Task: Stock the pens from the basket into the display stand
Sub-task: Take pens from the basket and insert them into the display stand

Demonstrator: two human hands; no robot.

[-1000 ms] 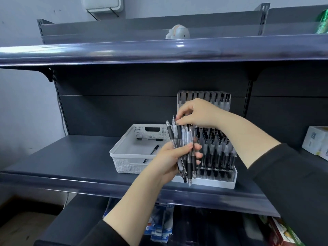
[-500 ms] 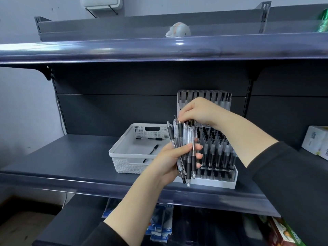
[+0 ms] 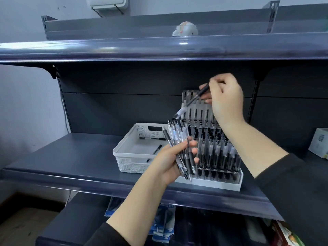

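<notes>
Standing by the shelving, I see everything through the head view. The left hand (image 3: pixel 173 158) grips a bundle of pens (image 3: pixel 179 148), fingers and thumb curled round their clear barrels, tips pointing down and caps fanned upward, in front of the left edge of the display stand (image 3: pixel 221 181). The right hand (image 3: pixel 226 99) is raised above the stand's tall back panel, pinching a single pen (image 3: pixel 198 95) between thumb and fingertips; that pen slants down to the left and is a little blurred. The stand sits on the dark shelf (image 3: pixel 71 157), its front rows packed with upright black-and-clear pens, while the slots in the back panel look mostly bare. Just to its left, touching or nearly so, is the white basket (image 3: pixel 124 157), with a few loose pens (image 3: pixel 157 150) lying flat on its bottom. Both forearms are bare up to dark sleeves. A second shelf (image 3: pixel 159 48) runs overhead with a pale rounded object (image 3: pixel 186 28) on it, and a white box (image 3: pixel 319 144) rests at the far right of the lower shelf.
</notes>
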